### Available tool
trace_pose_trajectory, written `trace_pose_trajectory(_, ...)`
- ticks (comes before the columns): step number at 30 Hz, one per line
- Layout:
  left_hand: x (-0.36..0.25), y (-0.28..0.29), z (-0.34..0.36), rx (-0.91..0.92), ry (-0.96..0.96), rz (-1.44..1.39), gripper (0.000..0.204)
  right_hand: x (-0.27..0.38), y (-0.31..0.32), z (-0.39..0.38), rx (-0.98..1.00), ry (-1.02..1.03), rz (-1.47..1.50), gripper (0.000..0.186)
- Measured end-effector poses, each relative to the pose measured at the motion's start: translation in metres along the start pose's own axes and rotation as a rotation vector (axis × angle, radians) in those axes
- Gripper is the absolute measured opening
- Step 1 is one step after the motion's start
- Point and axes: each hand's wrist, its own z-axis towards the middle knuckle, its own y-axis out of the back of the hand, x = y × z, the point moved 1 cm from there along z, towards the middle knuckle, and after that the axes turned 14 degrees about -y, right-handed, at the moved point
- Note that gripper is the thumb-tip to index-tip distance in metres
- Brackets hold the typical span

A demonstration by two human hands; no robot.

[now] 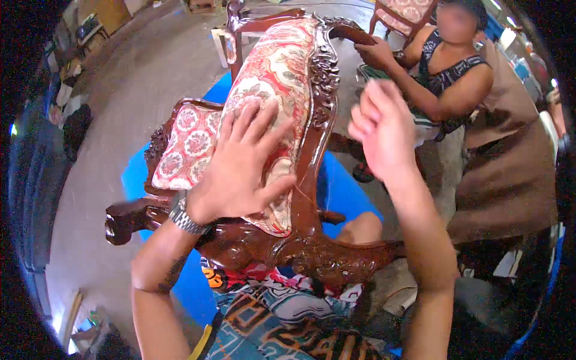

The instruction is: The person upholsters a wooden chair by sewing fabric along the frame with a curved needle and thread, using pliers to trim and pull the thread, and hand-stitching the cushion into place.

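In front of me is a carved, glossy dark wood armchair (309, 171), tipped over, with red and cream floral upholstery. My left hand (243, 159), wearing a metal wristwatch (183, 217), is spread open over the padded backrest (273, 66). My right hand (384, 129) is raised to the right of the carved frame, apart from it. Its fingers are curled together and partly blurred; whatever they may hold cannot be made out. The floral seat (192, 144) shows beyond my left hand.
At the upper right sits another person (453, 78), a hand on the chair's curved wood. A blue sheet (348, 186) lies beneath the chair. Another floral chair (405, 12) stands behind. Brown fabric (510, 174) hangs at the right; dark stacked material (36, 198) lines the left.
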Motion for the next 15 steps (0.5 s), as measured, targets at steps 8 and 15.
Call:
trace_pose_trajectory(8,-0.037,0.014,-0.012,0.449,-0.104,0.005,0.086,-0.008,0.062,-0.011,-0.437,0.199,0.102,0.013)
trace_pose_trajectory(15,-0.042,0.027,0.006,0.270,-0.230,-0.070,0.087,-0.013,0.086,-0.012,-0.286,0.246,0.164,0.013)
